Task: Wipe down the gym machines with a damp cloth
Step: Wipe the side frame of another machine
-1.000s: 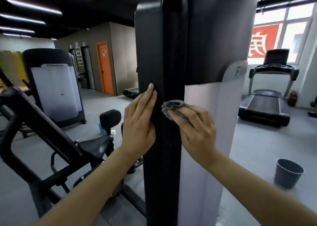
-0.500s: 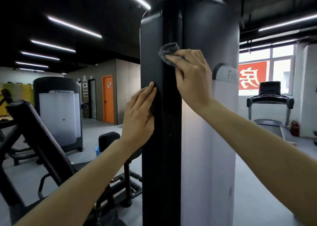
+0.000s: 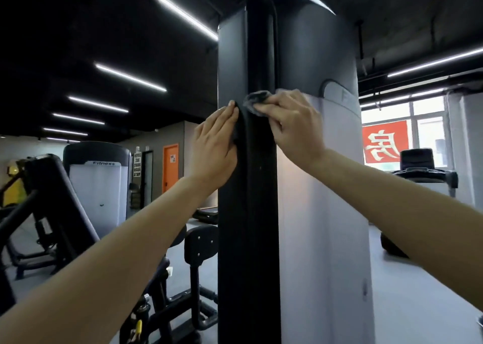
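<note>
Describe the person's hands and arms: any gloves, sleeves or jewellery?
No gloves: the left hand and the right hand are bare. The left forearm and right forearm are uncovered to the picture's edge, so no sleeve shows. No watch, ring or bracelet is visible.

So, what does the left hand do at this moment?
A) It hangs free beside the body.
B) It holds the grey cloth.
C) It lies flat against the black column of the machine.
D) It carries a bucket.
C: the left hand rests with straight fingers on the black column, while the right hand holds the grey cloth.
</note>
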Demonstrator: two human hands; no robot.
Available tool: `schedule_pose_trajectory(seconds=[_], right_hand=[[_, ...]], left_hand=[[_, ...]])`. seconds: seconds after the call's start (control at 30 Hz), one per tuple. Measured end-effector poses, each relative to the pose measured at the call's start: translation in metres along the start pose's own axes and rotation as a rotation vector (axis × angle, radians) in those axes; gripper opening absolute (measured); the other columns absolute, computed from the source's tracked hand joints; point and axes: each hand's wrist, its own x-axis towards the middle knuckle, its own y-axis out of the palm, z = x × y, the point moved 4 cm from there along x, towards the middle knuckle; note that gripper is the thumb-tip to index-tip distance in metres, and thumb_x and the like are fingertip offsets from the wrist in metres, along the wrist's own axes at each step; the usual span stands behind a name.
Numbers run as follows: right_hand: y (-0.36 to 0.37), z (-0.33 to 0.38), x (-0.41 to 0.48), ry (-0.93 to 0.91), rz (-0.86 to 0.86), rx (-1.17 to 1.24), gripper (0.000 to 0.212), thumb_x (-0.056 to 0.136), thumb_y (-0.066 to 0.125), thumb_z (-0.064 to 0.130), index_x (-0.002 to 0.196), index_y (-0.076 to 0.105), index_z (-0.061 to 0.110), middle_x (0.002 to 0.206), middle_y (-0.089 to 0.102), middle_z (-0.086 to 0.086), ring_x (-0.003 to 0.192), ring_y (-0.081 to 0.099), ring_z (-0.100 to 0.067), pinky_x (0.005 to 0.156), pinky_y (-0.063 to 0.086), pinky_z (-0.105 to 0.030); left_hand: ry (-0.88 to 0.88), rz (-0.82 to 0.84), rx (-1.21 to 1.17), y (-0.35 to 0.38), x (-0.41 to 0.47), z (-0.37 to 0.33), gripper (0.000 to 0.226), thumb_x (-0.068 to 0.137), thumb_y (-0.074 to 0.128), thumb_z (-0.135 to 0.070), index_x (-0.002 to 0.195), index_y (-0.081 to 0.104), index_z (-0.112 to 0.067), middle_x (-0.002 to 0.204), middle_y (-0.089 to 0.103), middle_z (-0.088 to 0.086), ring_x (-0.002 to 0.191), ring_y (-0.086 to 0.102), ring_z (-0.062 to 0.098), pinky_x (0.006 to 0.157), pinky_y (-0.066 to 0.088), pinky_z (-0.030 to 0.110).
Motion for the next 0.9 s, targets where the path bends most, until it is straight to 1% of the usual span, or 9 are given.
schedule_pose_trajectory(seconds=[0.17,0.23,0.37,0.47,0.57,0.67,0.73,0.8,0.9], right_hand=[[0.002,-0.003,0.042,0.123,-0.031,-0.063,0.032,0.100,0.058,0.018,0.119,0.080,0.029,0.119,0.072,0.014,0.111,0.064,-0.016,0.078,0.058,-0.036],[0.001,0.011,0.014,0.115,-0.027,-0.059,0.032,0.098,0.058,0.017,0.122,0.078,0.024,0.124,0.070,0.009,0.118,0.062,-0.018,0.082,0.058,-0.036],[-0.011,0.041,-0.064,0.018,0.014,0.034,0.025,0.107,0.059,0.028,0.123,0.077,0.020,0.128,0.070,0.007,0.123,0.061,-0.018,0.092,0.052,-0.024],[-0.014,0.043,-0.089,-0.013,0.045,0.026,0.022,0.110,0.062,0.026,0.123,0.078,0.020,0.129,0.070,0.005,0.120,0.064,-0.018,0.089,0.051,-0.021],[-0.006,0.035,-0.067,0.011,0.077,-0.019,0.018,0.108,0.065,0.025,0.118,0.078,0.019,0.135,0.065,0.003,0.117,0.062,-0.017,0.080,0.047,-0.018],[0.001,0.019,-0.019,0.134,0.014,-0.042,0.014,0.104,0.065,0.027,0.109,0.076,0.022,0.134,0.065,0.010,0.114,0.061,-0.014,0.073,0.050,-0.022],[0.003,0.012,0.006,0.198,-0.023,-0.032,0.011,0.100,0.064,0.024,0.105,0.074,0.023,0.121,0.070,0.012,0.111,0.063,-0.013,0.073,0.057,-0.031],[0.002,0.013,0.010,0.217,-0.040,-0.046,0.010,0.099,0.064,0.022,0.103,0.073,0.023,0.110,0.072,0.011,0.105,0.064,-0.013,0.070,0.058,-0.038],[-0.004,0.026,-0.022,0.154,-0.030,-0.037,0.016,0.103,0.063,0.021,0.115,0.074,0.024,0.108,0.073,0.010,0.099,0.065,-0.015,0.069,0.057,-0.036]], left_hand=[[-0.025,0.008,-0.022,-0.006,0.007,-0.002,0.071,0.096,0.026,-0.032,0.163,0.042,-0.015,0.172,0.036,-0.004,0.161,0.023,0.013,0.130,0.015,0.032],[-0.013,0.026,-0.015,-0.009,0.008,0.002,0.070,0.094,0.029,-0.026,0.162,0.046,-0.016,0.170,0.039,-0.004,0.161,0.024,0.013,0.129,0.017,0.034],[0.014,0.072,0.002,-0.014,0.009,0.009,0.077,0.085,0.037,-0.009,0.161,0.047,-0.016,0.171,0.037,-0.005,0.161,0.024,0.012,0.130,0.021,0.041],[0.007,0.091,0.003,-0.015,0.008,0.007,0.080,0.085,0.035,-0.010,0.164,0.042,-0.016,0.173,0.033,-0.005,0.161,0.024,0.012,0.130,0.021,0.039],[0.002,0.084,-0.022,-0.014,0.006,0.005,0.080,0.083,0.037,-0.011,0.162,0.044,-0.014,0.172,0.035,-0.003,0.159,0.029,0.016,0.128,0.022,0.036],[-0.022,0.093,-0.031,-0.015,0.009,0.003,0.082,0.080,0.040,-0.011,0.161,0.046,-0.015,0.172,0.036,-0.005,0.158,0.029,0.015,0.127,0.022,0.036],[-0.030,0.107,-0.023,-0.017,0.010,0.003,0.083,0.080,0.040,-0.012,0.163,0.044,-0.016,0.172,0.034,-0.006,0.159,0.026,0.013,0.128,0.019,0.035],[-0.023,0.117,-0.015,-0.017,0.010,0.003,0.083,0.081,0.040,-0.013,0.164,0.041,-0.017,0.173,0.032,-0.007,0.160,0.023,0.013,0.128,0.018,0.035],[-0.008,0.141,0.009,-0.015,0.006,0.004,0.084,0.083,0.042,-0.016,0.167,0.034,-0.017,0.176,0.025,-0.006,0.163,0.018,0.014,0.129,0.016,0.036]])
